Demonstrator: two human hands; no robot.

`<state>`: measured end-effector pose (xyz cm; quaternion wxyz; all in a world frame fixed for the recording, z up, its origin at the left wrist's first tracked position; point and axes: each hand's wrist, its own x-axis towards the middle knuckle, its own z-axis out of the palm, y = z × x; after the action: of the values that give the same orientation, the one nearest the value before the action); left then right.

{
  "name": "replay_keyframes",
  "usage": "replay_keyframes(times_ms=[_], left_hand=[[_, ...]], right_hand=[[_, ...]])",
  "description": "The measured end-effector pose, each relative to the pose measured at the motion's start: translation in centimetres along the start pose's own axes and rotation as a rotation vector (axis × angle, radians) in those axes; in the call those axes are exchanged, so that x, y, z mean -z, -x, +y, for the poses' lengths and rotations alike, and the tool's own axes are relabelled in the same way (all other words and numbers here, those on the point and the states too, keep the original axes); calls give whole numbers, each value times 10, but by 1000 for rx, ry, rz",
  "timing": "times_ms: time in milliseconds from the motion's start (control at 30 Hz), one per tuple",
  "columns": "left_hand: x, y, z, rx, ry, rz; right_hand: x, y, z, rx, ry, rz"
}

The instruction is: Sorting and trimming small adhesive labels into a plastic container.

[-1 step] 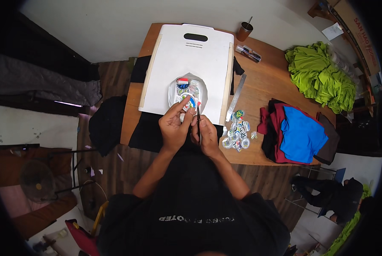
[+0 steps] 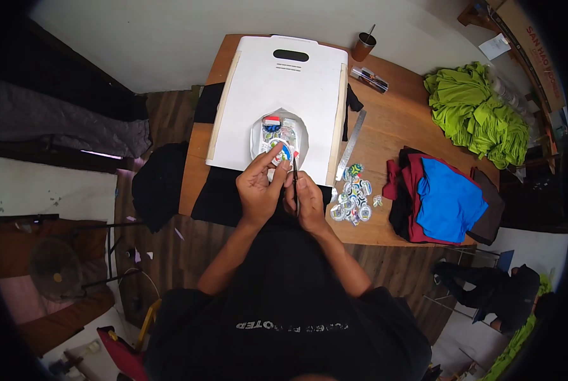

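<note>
My left hand (image 2: 258,190) pinches a round white, blue and multicoloured sticker or patch (image 2: 285,152) between thumb and forefinger. My right hand (image 2: 306,202) is closed on a slim dark tool (image 2: 295,174), perhaps tweezers or small scissors, with its tip at the patch's right side. Both hands are at the lower opening of a white board (image 2: 277,89) lying on the wooden table. Within that opening, behind the held patch, are more coloured labels (image 2: 274,124). A loose pile of round printed patches (image 2: 354,203) lies right of my hands, below a metal ruler (image 2: 351,143).
Lime fabric (image 2: 474,114) is heaped at back right, stacked blue, maroon and dark cloths (image 2: 442,197) in front. A cup (image 2: 364,47) and small case (image 2: 369,80) sit behind. Dark cloth (image 2: 223,193) lies under the board. A person (image 2: 512,295) is at lower right.
</note>
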<state>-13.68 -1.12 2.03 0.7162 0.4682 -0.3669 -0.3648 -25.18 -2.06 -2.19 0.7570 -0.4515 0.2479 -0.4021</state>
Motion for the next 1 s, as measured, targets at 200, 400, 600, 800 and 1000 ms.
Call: replay_keyframes(times_ms=[200, 400, 600, 800, 1000], left_hand=[[1, 0, -2, 22, 5, 10], [2, 0, -1, -9, 6, 16], [3, 1, -3, 6, -1, 20], [3, 1, -3, 16, 5, 16], [3, 1, -4, 3, 9, 15]], right_hand=[[0, -1, 0, 15, 15, 15], [1, 1, 3, -3, 12, 1], [-1, 0, 2, -2, 34, 10], [-2, -1, -1, -11, 32, 31], [1, 0, 0, -9, 38, 19]])
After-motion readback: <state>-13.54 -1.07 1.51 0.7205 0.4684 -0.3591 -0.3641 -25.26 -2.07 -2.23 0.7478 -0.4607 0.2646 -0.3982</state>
